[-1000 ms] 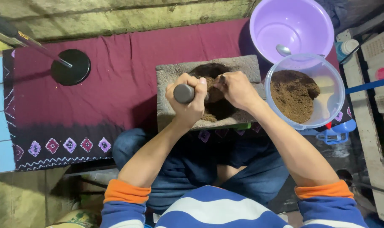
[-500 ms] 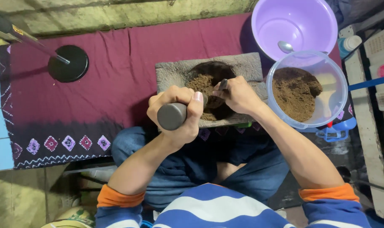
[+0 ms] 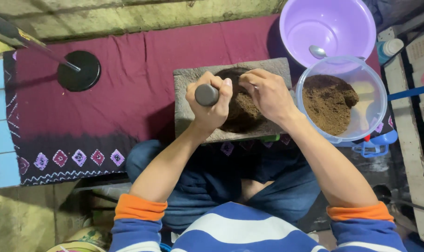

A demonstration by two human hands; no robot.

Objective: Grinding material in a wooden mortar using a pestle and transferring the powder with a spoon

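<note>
- Your knees, in dark blue trousers [image 3: 212, 186], lie nearest, just below the stone slab [image 3: 186, 100].
- Your left hand [image 3: 211, 100] is closed in a fist around one end of the stone roller [image 3: 206, 94]; the round grey end face points toward you and to the left.
- Your right hand [image 3: 268, 93] is curled over the roller's other end, fingers bent down; that end is hidden under it.
- The roller's long axis runs left to right across the slab, lying on the brown ground paste [image 3: 242, 114] between your hands.
- The clear bowl [image 3: 377, 100] of brown powder [image 3: 326, 102] touches the slab's right edge, nearer your right hand.
- Farther off: the purple basin [image 3: 331, 28] holding a spoon [image 3: 317, 51], and the maroon cloth [image 3: 137, 70].
</note>
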